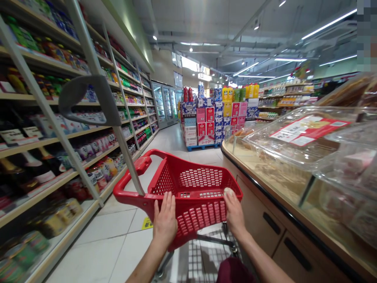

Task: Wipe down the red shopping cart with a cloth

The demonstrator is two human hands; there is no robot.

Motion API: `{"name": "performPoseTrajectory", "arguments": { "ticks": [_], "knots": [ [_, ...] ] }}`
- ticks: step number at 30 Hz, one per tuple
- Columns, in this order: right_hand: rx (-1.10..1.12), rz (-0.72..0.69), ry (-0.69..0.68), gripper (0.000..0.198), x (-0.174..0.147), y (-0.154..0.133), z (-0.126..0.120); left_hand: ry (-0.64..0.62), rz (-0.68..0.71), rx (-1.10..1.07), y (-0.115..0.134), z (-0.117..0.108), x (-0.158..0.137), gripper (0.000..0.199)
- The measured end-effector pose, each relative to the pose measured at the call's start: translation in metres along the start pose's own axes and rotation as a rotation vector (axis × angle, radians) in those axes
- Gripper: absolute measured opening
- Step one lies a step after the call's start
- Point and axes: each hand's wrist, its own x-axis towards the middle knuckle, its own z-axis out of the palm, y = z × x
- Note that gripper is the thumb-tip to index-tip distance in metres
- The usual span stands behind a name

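Observation:
A red plastic shopping cart [203, 177] with a perforated basket stands sideways in front of me, and nothing shows inside its basket. Its tall grey pole rises at the left with a dark grey loop handle [113, 104] on it. My left hand [165, 220] lies against the near side of the basket, its fingers reaching up over the rim near the pole. Farther right, my right hand [234, 212] is curled over the rim at the basket's right corner. Both thumbs are partly hidden.
Shelves of bottles and cans [97, 157] line the left. A display counter [265, 196] with clear plastic food boxes [294, 137] runs close along the right. Stacked drink cartons [206, 122] stand ahead on a blue pallet, with glass-door fridges [166, 100] behind at the left.

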Motion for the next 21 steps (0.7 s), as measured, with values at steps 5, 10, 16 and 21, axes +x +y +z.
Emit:
{"name": "performPoseTrajectory", "arguments": {
  "ticks": [5,10,16,21],
  "knots": [
    [0.019,-0.094,-0.081,0.056,-0.004,-0.011,-0.001,0.007,0.018,-0.004,-0.001,0.001,-0.002,0.064],
    [0.0,0.102,0.026,0.058,-0.001,-0.011,-0.001,-0.018,-0.014,-0.013,0.006,-0.001,-0.003,0.064],
    [0.079,-0.183,-0.082,0.06,0.002,-0.027,0.003,-0.054,-0.025,-0.034,0.007,0.0,-0.005,0.065],
    [-0.043,0.109,-0.027,0.053,0.006,-0.014,0.002,-0.022,-0.023,-0.002,0.008,0.006,-0.006,0.065]
  ]
}}
